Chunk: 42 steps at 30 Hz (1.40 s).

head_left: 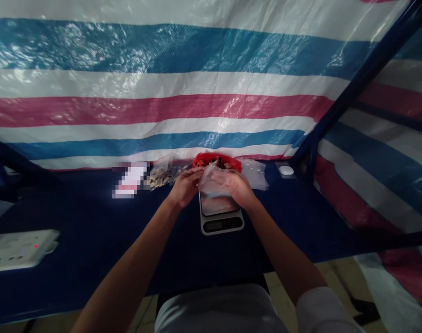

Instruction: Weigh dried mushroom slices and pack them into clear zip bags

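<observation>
Left hand (186,187) and right hand (242,188) flank a clear bag (213,185), any pinch impossible to tell, a scale (222,218) beneath; bag handling appears in hand, calling next for a steady two-sided hold.

Scale (221,219) stands on the table (93,231), before an open bag (236,163). Plastic bag (209,181) extends over the scale. Filled bags (159,177) lie left of the open bag; flat bags (256,173), then a small packet (286,171), right. Power strip (16,249): far left, nearer front.
</observation>
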Motion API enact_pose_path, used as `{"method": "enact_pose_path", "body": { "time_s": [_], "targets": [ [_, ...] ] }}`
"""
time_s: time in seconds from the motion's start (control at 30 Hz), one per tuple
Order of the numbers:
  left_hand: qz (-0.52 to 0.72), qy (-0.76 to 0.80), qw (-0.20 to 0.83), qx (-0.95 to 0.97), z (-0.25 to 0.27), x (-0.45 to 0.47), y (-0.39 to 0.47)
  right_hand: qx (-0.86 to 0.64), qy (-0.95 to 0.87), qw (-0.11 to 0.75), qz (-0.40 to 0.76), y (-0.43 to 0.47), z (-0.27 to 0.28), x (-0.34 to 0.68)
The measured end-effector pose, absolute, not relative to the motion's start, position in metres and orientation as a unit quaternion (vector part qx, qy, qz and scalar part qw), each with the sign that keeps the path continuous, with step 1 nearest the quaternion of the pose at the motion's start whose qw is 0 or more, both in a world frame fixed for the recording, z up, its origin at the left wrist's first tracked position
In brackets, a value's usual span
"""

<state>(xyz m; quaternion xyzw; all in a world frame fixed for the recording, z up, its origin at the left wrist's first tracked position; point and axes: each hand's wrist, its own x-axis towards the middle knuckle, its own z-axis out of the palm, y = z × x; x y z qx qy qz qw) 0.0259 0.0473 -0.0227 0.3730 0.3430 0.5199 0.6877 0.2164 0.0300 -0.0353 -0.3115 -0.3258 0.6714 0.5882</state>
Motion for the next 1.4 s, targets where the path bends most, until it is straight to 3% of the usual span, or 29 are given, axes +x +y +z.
{"method": "enact_pose_path", "body": {
  "time_s": [0.27,0.53,0.7,0.8,0.93,1.07,1.4],
  "targets": [
    [0.572,0.428,0.54,0.446,-0.005,0.0,0.057,-0.375,-0.437,0.525,0.628,0.038,-0.026,0.231],
    [0.418,0.465,0.364,0.69,0.035,-0.028,0.065,-0.409,-0.541,0.449,0.582,0.058,0.007,0.204],
    [0.447,0.454,0.424,0.643,0.027,-0.027,0.073,-0.419,-0.562,0.437,0.563,0.073,0.001,0.193],
    [0.502,0.443,0.509,0.541,0.01,-0.023,0.075,-0.438,-0.528,0.462,0.563,0.082,-0.007,0.196],
    [0.47,0.398,0.596,0.515,-0.005,-0.015,0.076,-0.438,-0.492,0.505,0.558,0.091,-0.015,0.203],
    [0.451,0.366,0.591,0.56,-0.009,-0.012,0.082,-0.43,-0.496,0.506,0.56,0.095,-0.017,0.212],
    [0.346,0.413,0.568,0.622,0.008,-0.025,0.085,-0.411,-0.608,0.399,0.55,0.088,-0.005,0.224]
  ]
}}
